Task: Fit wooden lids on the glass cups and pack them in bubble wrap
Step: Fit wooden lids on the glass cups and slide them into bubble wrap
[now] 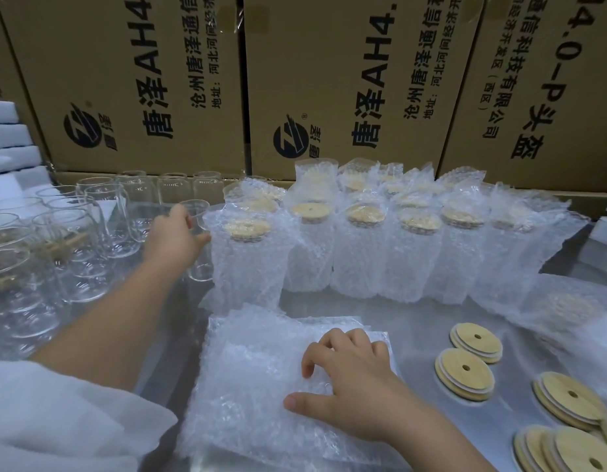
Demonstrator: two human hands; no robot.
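My left hand (174, 235) reaches forward and grips a bare glass cup (198, 267) by its upper part, right beside the wrapped cups. My right hand (346, 383) rests with curled fingertips on a stack of flat bubble wrap bags (247, 376) in front of me. Several wooden lids (465, 373) with centre holes lie loose on the metal table at the right. Two rows of lidded cups in bubble wrap (363, 253) stand across the middle. Several empty glass cups (90, 233) crowd the left side.
Large printed cardboard boxes (346, 80) wall off the back of the table. White foam blocks (9, 137) are stacked at the far left. More bubble wrap (567, 311) lies at the right. A white sleeve (56, 420) fills the lower left corner.
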